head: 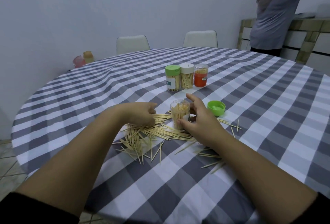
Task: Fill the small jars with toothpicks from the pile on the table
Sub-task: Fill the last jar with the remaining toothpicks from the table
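Note:
An open clear jar (pixel 180 114) stands upright on the table, partly full of toothpicks. My right hand (pixel 201 122) curls round its right side, thumb on the front. My left hand (pixel 141 114) lies just left of the jar on the toothpick pile (pixel 151 134), fingers curled down into the sticks; whether it pinches any is hidden. The jar's green lid (pixel 216 107) lies upside down to the right. Farther back stand three filled jars: one with a green lid (pixel 172 78), one with a white lid (pixel 186 75), one with an orange label (pixel 201 75).
Loose toothpicks (pixel 212 164) are scattered toward the near right of the checked tablecloth (pixel 267 116). Two white chairs (pixel 133 44) stand behind the round table. A person (pixel 278 13) stands at the far right by a counter. Two plastic containers (pixel 84 59) sit on the floor by the wall.

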Available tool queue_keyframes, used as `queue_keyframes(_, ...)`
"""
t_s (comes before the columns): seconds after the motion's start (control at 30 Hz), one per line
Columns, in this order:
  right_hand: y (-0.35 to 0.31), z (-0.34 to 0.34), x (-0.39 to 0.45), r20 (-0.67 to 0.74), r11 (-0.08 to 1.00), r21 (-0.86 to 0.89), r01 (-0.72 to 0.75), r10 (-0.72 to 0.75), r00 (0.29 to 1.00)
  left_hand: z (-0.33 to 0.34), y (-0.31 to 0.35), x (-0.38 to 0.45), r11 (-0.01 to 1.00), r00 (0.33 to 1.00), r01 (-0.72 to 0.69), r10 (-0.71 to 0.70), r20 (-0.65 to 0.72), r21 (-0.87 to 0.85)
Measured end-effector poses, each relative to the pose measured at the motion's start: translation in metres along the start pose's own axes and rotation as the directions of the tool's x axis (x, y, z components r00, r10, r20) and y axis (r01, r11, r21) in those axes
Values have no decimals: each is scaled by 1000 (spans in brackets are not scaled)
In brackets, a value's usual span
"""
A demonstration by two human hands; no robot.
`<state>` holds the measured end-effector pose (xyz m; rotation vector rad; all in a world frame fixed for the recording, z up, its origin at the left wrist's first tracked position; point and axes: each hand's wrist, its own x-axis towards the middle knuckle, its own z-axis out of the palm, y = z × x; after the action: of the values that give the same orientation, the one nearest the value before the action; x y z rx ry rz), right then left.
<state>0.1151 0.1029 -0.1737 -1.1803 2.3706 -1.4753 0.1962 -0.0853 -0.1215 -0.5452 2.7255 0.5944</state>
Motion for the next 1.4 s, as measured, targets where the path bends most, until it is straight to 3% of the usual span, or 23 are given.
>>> queue_keyframes(0.07, 0, 0, 0, -1, 1000, -4, 0, 0, 1000, 1, 0, -3, 992, 1000, -11, 11, 0, 123)
queue_keyframes(0.17, 0, 0, 0, -6, 1000, -9, 1, -1, 1000, 9, 3, -5, 956, 989, -18, 60, -135, 294)
queue_keyframes(0.33, 2, 2, 0, -22, 1000, -10, -6, 6, 1000, 19, 3, 0, 904, 926, -8, 167, -338, 427)
queue_keyframes(0.53, 2, 2, 2, -35, 1000, -12, -17, 17, 999, 27, -1, 15, 858, 923, 37, 167, -346, 512)
queue_keyframes(0.93, -1, -2, 0, -114, 999, 1, -41, 40, 993, 32, 0, 21, 973, 733, -89, 209, -647, 213)
queue_keyframes(1.03, -2, -2, 0, -107, 999, 4, -39, 39, 993, 30, 5, 21, 974, 651, -228, 169, -740, 22)
queue_keyframes(1.1, -2, -1, 0, -95, 999, 9, -38, 39, 995, 28, 10, 20, 902, 613, -383, 88, -785, -197)
queue_keyframes(1.2, -2, 0, 0, -87, 999, 15, -31, 32, 996, 23, 22, 18, 704, 630, -539, -27, -776, -462)
queue_keyframes(1.4, 0, 1, 1, -61, 999, 8, -36, 36, 998, 7, 39, 12, 292, 659, -684, -147, -738, -669)
